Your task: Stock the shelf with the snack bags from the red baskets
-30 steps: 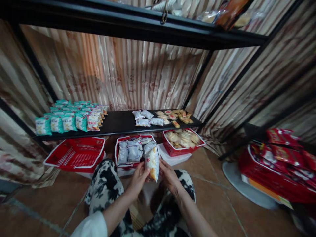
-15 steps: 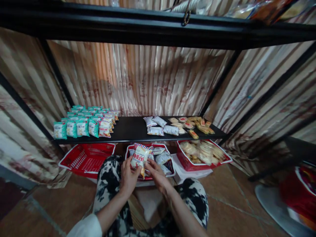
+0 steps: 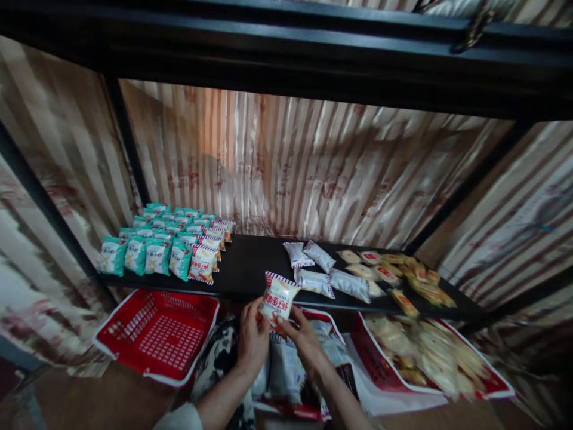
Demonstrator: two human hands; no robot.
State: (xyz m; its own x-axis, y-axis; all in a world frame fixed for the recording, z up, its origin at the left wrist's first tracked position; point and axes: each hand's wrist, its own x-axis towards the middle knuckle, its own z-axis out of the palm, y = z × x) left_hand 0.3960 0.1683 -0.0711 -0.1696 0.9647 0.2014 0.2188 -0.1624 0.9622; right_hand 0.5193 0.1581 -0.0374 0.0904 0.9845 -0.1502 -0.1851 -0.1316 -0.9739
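Observation:
Between my two hands I hold a small white snack bag (image 3: 278,300) with red print and a striped top seal, upright at the front edge of the black shelf (image 3: 250,263). My left hand (image 3: 253,335) grips its left lower side, and my right hand (image 3: 307,343) pinches its right lower corner. Below my hands, a red basket (image 3: 338,325) holds several silvery snack bags (image 3: 286,370). On the shelf's left side, teal snack bags (image 3: 156,257) stand in rows, with a row of matching white bags (image 3: 203,263) alongside.
Several pale striped bags (image 3: 313,280) lie mid-shelf, beside round flat packets (image 3: 364,272) and yellow packets (image 3: 425,283). At lower left is an empty red basket (image 3: 174,340); at lower right, another red basket (image 3: 371,352) is full of wrapped packets. An upper black beam (image 3: 268,65) crosses overhead.
Both hands have raised the white snack bag from over the middle basket to the shelf's front edge. The view has shifted closer to the shelf.

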